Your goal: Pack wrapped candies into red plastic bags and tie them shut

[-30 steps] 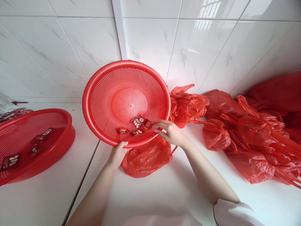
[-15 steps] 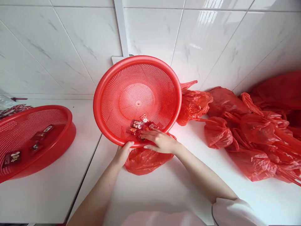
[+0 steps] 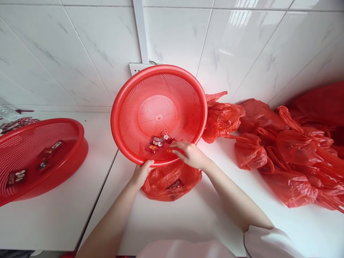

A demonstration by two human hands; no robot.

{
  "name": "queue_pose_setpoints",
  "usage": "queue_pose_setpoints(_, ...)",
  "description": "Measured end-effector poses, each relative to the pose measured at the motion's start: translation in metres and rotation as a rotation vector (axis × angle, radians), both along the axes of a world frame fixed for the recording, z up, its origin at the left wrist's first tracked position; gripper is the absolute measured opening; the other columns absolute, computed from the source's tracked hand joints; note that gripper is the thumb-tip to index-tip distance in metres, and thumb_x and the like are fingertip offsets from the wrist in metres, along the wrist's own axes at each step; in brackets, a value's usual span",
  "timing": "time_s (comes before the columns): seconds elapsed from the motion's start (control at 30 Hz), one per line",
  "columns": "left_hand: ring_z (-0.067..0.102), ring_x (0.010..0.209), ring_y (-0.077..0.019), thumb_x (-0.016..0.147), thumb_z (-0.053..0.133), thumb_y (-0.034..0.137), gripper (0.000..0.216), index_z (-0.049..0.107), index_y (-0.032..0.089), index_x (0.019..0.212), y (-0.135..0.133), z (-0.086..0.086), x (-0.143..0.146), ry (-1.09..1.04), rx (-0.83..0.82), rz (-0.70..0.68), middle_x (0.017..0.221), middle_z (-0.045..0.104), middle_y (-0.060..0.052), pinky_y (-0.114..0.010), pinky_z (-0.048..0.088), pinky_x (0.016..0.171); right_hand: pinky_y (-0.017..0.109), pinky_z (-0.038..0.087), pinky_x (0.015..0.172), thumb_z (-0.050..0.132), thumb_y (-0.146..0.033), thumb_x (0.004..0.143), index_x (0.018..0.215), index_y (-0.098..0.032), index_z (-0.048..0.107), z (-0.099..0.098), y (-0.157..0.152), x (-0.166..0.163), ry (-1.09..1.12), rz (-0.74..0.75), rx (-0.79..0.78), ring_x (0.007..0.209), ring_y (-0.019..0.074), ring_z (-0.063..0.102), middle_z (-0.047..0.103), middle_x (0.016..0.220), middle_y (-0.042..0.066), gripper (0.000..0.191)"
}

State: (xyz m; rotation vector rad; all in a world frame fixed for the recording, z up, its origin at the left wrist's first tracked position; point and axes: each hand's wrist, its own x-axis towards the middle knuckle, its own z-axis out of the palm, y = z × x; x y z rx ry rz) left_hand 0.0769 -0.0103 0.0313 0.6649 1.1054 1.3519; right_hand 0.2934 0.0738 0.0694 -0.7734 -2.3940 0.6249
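A red plastic mesh basket (image 3: 159, 86) is tilted toward me, with several small wrapped snacks (image 3: 157, 141) gathered low on its near wall. My left hand (image 3: 142, 172) grips its near rim, thumb over the edge. Inside the basket's lower right, my right hand (image 3: 189, 153) has its thumb and fingers apart, fingertips at the snacks; no piece is plainly in its grasp. Below the rim lies an open red plastic bag (image 3: 158, 190), holding a dark packet (image 3: 175, 184).
A second red basket (image 3: 80, 141) with a few wrapped snacks stands at left, a pile of packets (image 3: 20, 123) behind it. Filled red bags (image 3: 292, 147) crowd the right side, and one red bag (image 3: 224, 116) sits behind the tilted basket. A tiled wall closes off the back.
My right hand has drawn slightly up and right from the near rim. A dark packet now shows in the bag below, and fewer snacks lie by the rim. My left hand keeps its grip.
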Motion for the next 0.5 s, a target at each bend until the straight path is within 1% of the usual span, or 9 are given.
queue_pose_setpoints(0.07,0.061,0.116,-0.0320,0.075,0.065,0.024,0.040,0.063,0.016,0.113,-0.001,0.001,0.003,-0.013,0.024,-0.014,0.111,0.071,-0.009,-0.045,0.052,0.095,0.039,0.051,0.092,0.050,-0.025,0.094,0.133,-0.019,0.052,-0.007,0.002,-0.003,-0.064,0.055,0.025,0.106,0.0226,0.063,0.064,0.118,0.013,0.039)
queue_pose_setpoints(0.1,0.060,0.117,-0.0318,0.075,0.064,0.024,0.041,0.062,0.017,0.115,-0.001,0.002,0.004,-0.015,0.029,-0.018,0.113,0.071,-0.009,-0.044,0.051,0.095,0.039,0.051,0.092,0.050,-0.023,0.094,0.132,-0.019,0.053,-0.010,0.002,-0.004,-0.093,0.075,0.033,0.105,0.0230,0.063,0.065,0.116,0.013,0.039)
queue_pose_setpoints(0.2,0.063,0.113,-0.0319,0.073,0.064,0.025,0.041,0.064,0.016,0.113,0.000,0.001,0.005,-0.016,0.010,-0.024,0.110,0.072,-0.009,-0.045,0.052,0.095,0.037,0.052,0.089,0.045,-0.017,0.095,0.122,-0.019,0.061,-0.020,0.006,-0.005,-0.101,0.067,-0.013,0.098,0.0209,0.065,0.068,0.108,0.011,0.032)
queue_pose_setpoints(0.23,0.063,0.112,-0.0319,0.073,0.064,0.024,0.041,0.064,0.016,0.113,0.000,0.001,0.005,-0.020,0.006,-0.026,0.108,0.072,-0.009,-0.045,0.052,0.095,0.036,0.052,0.087,0.045,-0.016,0.095,0.119,-0.019,0.062,-0.022,0.007,-0.005,-0.069,0.051,-0.056,0.095,0.0198,0.066,0.069,0.107,0.010,0.030)
queue_pose_setpoints(0.3,0.063,0.112,-0.0312,0.073,0.064,0.023,0.042,0.064,0.016,0.115,0.001,0.002,0.005,-0.032,0.020,-0.024,0.109,0.072,-0.009,-0.045,0.051,0.095,0.033,0.053,0.084,0.050,-0.019,0.093,0.117,-0.020,0.062,-0.024,0.009,-0.003,0.024,0.004,-0.173,0.090,0.0182,0.067,0.070,0.104,0.008,0.027)
queue_pose_setpoints(0.4,0.063,0.113,-0.0299,0.074,0.062,0.021,0.046,0.061,0.017,0.120,0.002,0.003,0.003,-0.052,0.058,-0.011,0.112,0.071,-0.008,-0.045,0.051,0.096,0.031,0.055,0.075,0.063,-0.029,0.086,0.109,-0.019,0.061,-0.022,0.009,-0.002,0.152,-0.046,-0.386,0.079,0.0168,0.068,0.071,0.089,0.003,0.025)
queue_pose_setpoints(0.47,0.063,0.112,-0.0297,0.074,0.062,0.020,0.050,0.059,0.017,0.124,0.003,0.004,0.001,-0.057,0.057,-0.002,0.112,0.071,-0.008,-0.045,0.051,0.096,0.029,0.054,0.067,0.065,-0.035,0.084,0.104,-0.018,0.060,-0.018,0.007,-0.002,0.213,-0.022,-0.528,0.070,0.0152,0.066,0.070,0.079,0.001,0.027)
queue_pose_setpoints(0.5,0.064,0.112,-0.0296,0.074,0.062,0.020,0.050,0.059,0.017,0.124,0.004,0.004,0.001,-0.059,0.049,-0.001,0.112,0.071,-0.008,-0.045,0.051,0.096,0.028,0.054,0.065,0.063,-0.037,0.085,0.104,-0.017,0.061,-0.015,0.006,-0.002,0.239,0.005,-0.589,0.068,0.0144,0.065,0.069,0.078,0.001,0.028)
